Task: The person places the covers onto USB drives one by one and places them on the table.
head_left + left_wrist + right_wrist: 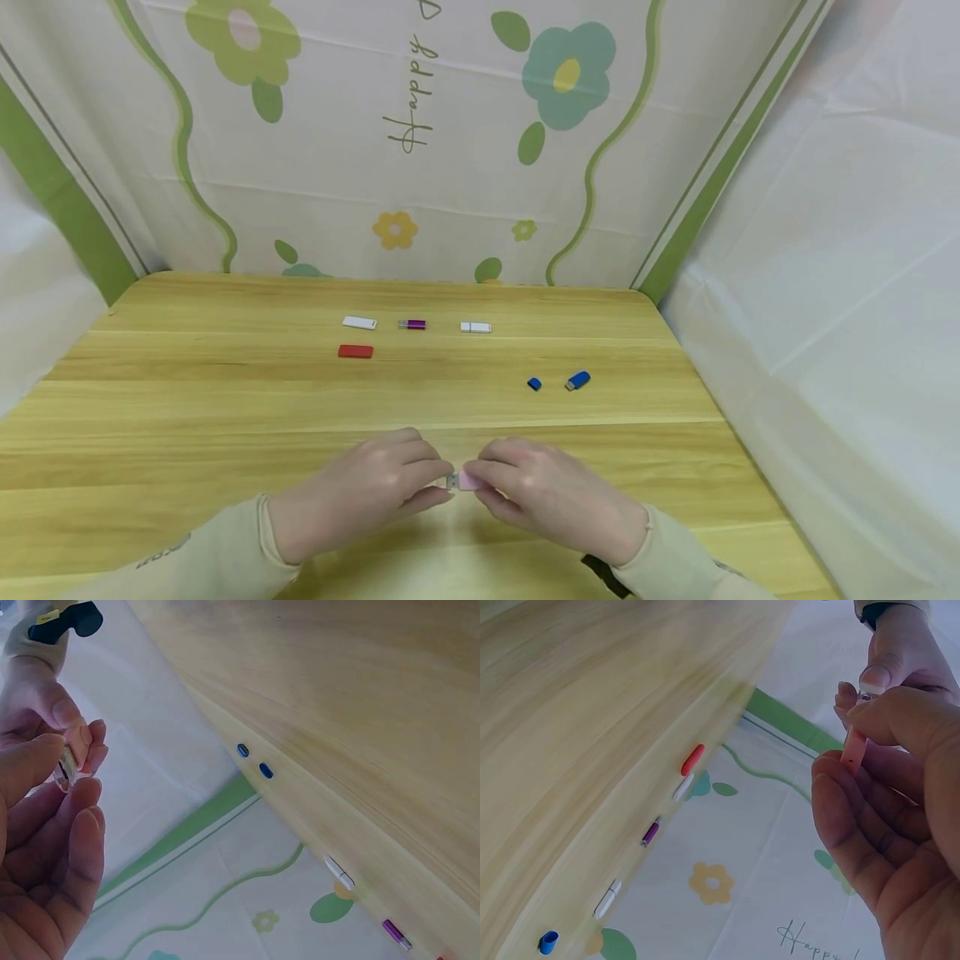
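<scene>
In front of me both hands meet over the table around a pink USB flash drive [470,481]. My right hand [551,492] pinches its pink body between thumb and fingers. The metal plug [452,481] points left, toward my left hand [375,487]. Between left thumb and fingers is a clear cap [64,777], around the plug end in the left wrist view; the left fingers hide part of it. The pink body [853,750] also shows under the thumb in the right wrist view.
Farther back on the wooden table [225,400] lie a white stick [360,322], a purple USB drive [412,325], a white USB drive [476,327] and a red stick [356,352]. Right of centre are a blue cap [534,383] and a blue USB drive [577,381]. Printed cloth [315,167] hangs behind.
</scene>
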Demonstrator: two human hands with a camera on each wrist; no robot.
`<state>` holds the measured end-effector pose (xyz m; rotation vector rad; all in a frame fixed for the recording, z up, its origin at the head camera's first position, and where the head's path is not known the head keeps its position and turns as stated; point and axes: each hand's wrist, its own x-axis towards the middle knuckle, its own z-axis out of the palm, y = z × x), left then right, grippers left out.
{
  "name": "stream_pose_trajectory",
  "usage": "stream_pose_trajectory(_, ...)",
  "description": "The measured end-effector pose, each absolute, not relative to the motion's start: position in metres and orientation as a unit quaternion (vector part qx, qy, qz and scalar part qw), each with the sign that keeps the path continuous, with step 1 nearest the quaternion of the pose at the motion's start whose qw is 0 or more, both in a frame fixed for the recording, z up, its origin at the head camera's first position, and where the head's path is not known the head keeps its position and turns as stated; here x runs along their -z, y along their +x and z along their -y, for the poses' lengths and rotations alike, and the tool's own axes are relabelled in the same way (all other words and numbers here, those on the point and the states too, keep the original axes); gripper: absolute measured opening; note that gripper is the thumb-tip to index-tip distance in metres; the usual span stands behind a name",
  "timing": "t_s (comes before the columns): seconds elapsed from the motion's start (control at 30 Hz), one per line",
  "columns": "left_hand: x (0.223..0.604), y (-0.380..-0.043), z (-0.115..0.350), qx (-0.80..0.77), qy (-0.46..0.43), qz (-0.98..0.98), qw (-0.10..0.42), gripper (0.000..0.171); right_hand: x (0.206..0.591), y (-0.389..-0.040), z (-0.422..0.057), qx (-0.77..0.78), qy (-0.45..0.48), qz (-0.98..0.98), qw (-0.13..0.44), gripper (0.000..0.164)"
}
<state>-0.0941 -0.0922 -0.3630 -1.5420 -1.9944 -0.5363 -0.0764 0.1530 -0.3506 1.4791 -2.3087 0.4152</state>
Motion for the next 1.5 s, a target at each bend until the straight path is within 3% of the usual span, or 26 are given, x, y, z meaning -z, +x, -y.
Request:
stream_pose_trajectory(1.0,0.366,-0.097,0.094,0.176,-0.539,0.769,0.293,0.025,0.349,-0.077,-0.147,-0.133,0.519,0.825,0.179,0.012)
stream_pose_trajectory(1.27,0.366,-0.097,0.095,0.182,-0.548,0.761,0.296,0.034,0.349,-0.078,-0.143,-0.140,0.517,0.826,0.176,0.013)
stream_pose_trajectory(1.5,0.368,-0.099,0.096,0.190,-0.558,0.753,0.291,0.027,0.346,-0.079,-0.140,-0.122,0.524,0.820,0.197,0.011)
